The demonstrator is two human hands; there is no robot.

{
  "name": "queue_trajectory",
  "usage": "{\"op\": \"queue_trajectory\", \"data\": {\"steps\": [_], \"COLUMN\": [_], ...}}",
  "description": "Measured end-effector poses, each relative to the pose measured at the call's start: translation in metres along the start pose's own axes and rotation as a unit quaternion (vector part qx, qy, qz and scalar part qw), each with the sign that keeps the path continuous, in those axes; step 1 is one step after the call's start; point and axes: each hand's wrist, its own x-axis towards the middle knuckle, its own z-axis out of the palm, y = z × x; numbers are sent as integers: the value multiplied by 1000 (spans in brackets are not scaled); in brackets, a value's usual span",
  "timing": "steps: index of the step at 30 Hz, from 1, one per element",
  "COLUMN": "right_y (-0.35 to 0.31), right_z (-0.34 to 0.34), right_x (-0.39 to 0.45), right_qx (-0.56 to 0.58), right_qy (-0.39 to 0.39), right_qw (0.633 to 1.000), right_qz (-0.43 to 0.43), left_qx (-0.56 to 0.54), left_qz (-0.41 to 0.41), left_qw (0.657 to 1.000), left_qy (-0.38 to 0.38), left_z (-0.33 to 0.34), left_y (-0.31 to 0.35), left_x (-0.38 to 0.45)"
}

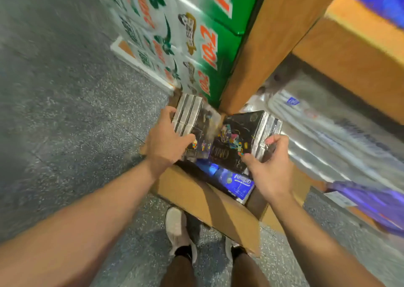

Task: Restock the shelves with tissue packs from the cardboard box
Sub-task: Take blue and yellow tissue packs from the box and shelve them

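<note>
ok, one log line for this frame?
left hand: grips black tissue pack | right hand: grips second black pack | both above cardboard box | blue pack inside

Orange "10+2" repeats down the green-and-white stacked packs (209, 46); other print is too blurred to read

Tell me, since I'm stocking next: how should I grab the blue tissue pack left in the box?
Grip the blue tissue pack across its narrow sides, coming straight down from above: the cardboard box walls it in, and only its top face shows.
</note>
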Motion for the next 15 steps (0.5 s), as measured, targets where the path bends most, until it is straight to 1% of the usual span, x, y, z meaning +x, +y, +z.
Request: {"op": "queue_trajectory", "data": {"steps": [2,4,6,8,10,11,13,15], "right_y": [-55,-107,-158,-203,-239,-255,-290,-323], "right_z": [-34,-65,-93,-117,-133,-140,-149,-157], "right_x": [-16,-33,-56,-78,-99,-113,-150,-201], "right_qx": [27,68,116,178,245,279,334,358], "right_qy": [9,0,-23,-61,-136,-183,-264,-344], "right_qw": [998,991,982,963,936,917,872,822], "right_qz": [-61,-114,-149,-191,-213,-218,-240,-281], "left_qx": [-55,-115,-160,-187,-252,-294,-358,-388], "left_qz": [-3,5,19,27,14,-1,-23,-30], "left_qw": [998,992,982,969,940,918,869,828], "left_qy": [18,50,99,162,229,265,341,405], "left_z": [-57,-116,-175,-232,-283,-306,-348,-384], "left_y": [38,75,105,128,139,140,139,131], "left_x": [-24,-53,-92,-142,-204,-237,-310,-388]}}
